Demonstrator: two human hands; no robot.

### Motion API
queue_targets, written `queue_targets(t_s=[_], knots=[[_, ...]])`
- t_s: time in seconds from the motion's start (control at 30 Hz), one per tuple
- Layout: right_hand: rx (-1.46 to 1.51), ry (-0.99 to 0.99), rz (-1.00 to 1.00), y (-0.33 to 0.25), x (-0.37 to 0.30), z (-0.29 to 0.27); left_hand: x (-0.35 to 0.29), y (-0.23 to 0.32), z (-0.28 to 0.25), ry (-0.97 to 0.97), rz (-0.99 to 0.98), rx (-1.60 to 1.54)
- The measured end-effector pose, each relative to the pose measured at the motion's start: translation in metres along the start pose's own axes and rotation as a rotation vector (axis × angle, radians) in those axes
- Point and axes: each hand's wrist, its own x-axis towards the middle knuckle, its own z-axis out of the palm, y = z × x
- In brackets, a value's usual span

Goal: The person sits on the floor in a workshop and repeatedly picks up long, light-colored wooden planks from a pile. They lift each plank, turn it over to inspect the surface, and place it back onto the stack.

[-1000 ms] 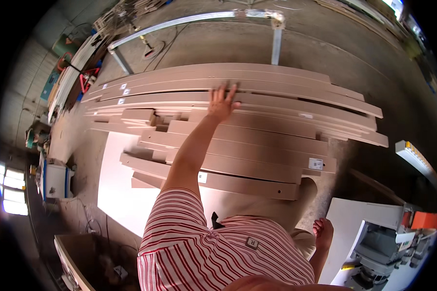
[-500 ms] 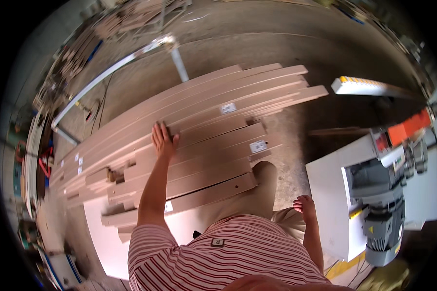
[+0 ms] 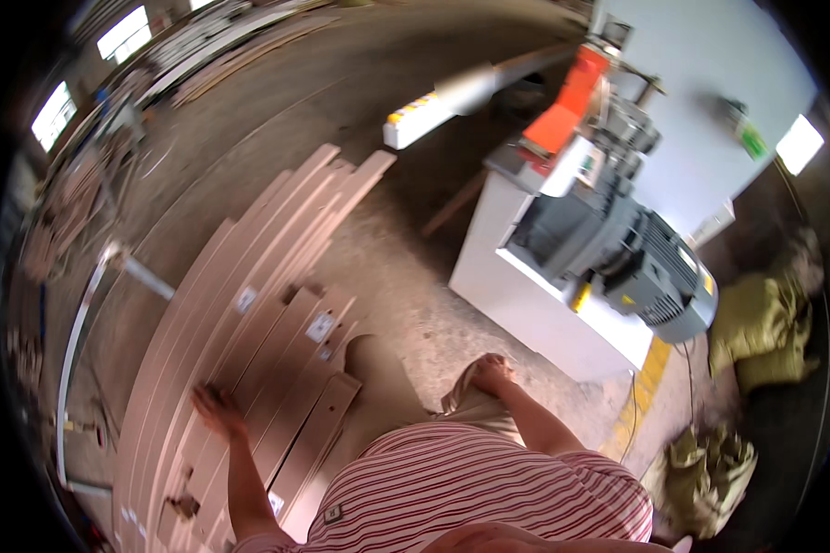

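Observation:
My left hand (image 3: pixel 219 412) lies flat on a stack of long pinkish-brown boards (image 3: pixel 277 355), its fingers stretched out and nothing in its grip. The boards lie side by side with uneven ends, at my left front. White labels (image 3: pixel 320 327) are stuck on several of them. My right hand (image 3: pixel 493 371) is by my right thigh, over the trouser leg; its fingers are loosely bent, slightly blurred, and no object shows in them.
A white machine cabinet (image 3: pixel 526 323) with a grey motor (image 3: pixel 659 272) and an orange guard (image 3: pixel 567 111) stands at the right. A white beam (image 3: pixel 443 106) lies ahead. Yellow-green sacks (image 3: pixel 705 479) sit at the right, and a metal frame (image 3: pixel 69 369) stands beyond the boards.
My view has swung to the right, so the boards now appear farther left and the machine nearer the middle. My left hand still rests on the boards; my right hand has come up to my thigh.

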Motion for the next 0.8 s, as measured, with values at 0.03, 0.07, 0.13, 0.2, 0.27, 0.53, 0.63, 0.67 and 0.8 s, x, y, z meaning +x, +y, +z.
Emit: queue_targets(t_s=[0.03, 0.07, 0.13, 0.2, 0.27, 0.53, 0.63, 0.67, 0.8], knots=[[0.083, 0.062, -0.017, 0.011, 0.006, 0.009, 0.003, 0.009, -0.004, -0.050, -0.047, 0.037], [0.126, 0.065, 0.001, 0.015, 0.006, 0.012, 0.004, 0.010, -0.003, -0.048, -0.039, 0.060], [0.206, 0.095, 0.045, 0.018, 0.013, 0.015, 0.007, 0.003, 0.003, -0.012, -0.013, 0.077], [0.292, 0.137, 0.108, 0.019, 0.017, 0.020, 0.009, 0.006, 0.003, -0.022, -0.012, 0.094], [0.333, 0.098, 0.194, 0.017, 0.021, 0.018, 0.008, 0.014, -0.005, -0.054, -0.033, 0.114], [0.235, 0.008, 0.129, -0.012, 0.014, -0.006, 0.008, 0.005, -0.001, -0.042, -0.032, 0.143], [0.193, 0.007, 0.126, -0.010, 0.017, -0.003, 0.009, 0.007, -0.002, -0.045, -0.028, 0.145], [0.178, 0.008, 0.130, -0.009, 0.018, -0.001, 0.010, 0.009, -0.002, -0.046, -0.024, 0.144], [0.191, 0.005, 0.164, -0.007, 0.010, -0.006, 0.008, 0.005, 0.000, -0.035, -0.015, 0.143]])
